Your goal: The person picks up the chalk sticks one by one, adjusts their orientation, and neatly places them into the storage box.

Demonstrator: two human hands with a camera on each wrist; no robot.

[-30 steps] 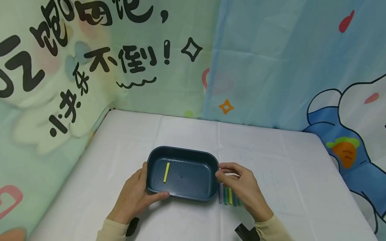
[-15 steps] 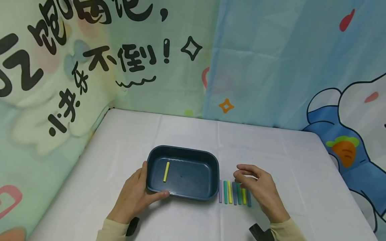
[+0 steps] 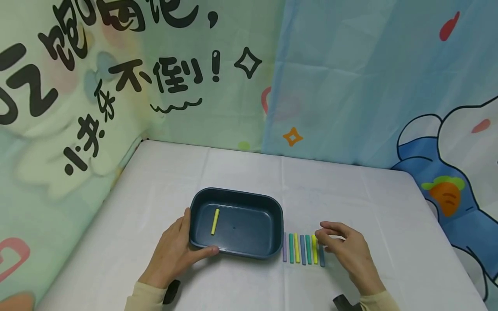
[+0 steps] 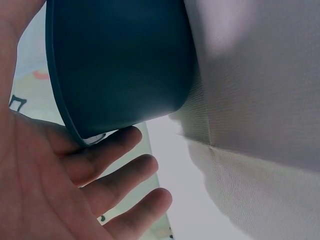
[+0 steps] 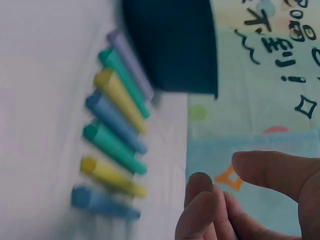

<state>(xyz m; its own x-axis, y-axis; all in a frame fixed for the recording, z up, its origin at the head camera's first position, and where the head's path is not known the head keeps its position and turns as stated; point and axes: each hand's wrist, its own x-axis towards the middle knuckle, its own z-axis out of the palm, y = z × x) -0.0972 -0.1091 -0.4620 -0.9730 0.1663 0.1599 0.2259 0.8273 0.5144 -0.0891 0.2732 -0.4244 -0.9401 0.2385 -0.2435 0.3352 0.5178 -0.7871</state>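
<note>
A dark blue rectangular tray (image 3: 249,231) stands on the white-covered table in the head view. One yellow chalk stick (image 3: 215,222) lies inside, towards its left end. My left hand (image 3: 177,250) holds the tray's near left corner, thumb along the front rim and fingers at the left side; the left wrist view shows the fingers around the tray's corner. Just right of the tray, purple, green, yellow and blue chalk sticks lie side by side. My right hand (image 3: 350,252) hovers by the rightmost blue chalk (image 5: 102,201), thumb and fingertips apart, nothing between them.
White cloth (image 3: 167,172) covers the table. Printed curtains (image 3: 350,86) with lettering and cartoon figures rise along its left and far edges. A black wrist strap piece (image 3: 344,303) shows below the right hand.
My right hand has moved right, from the tray's right end to the far end of the chalk row, uncovering the chalk sticks. The left hand and tray stay in place.
</note>
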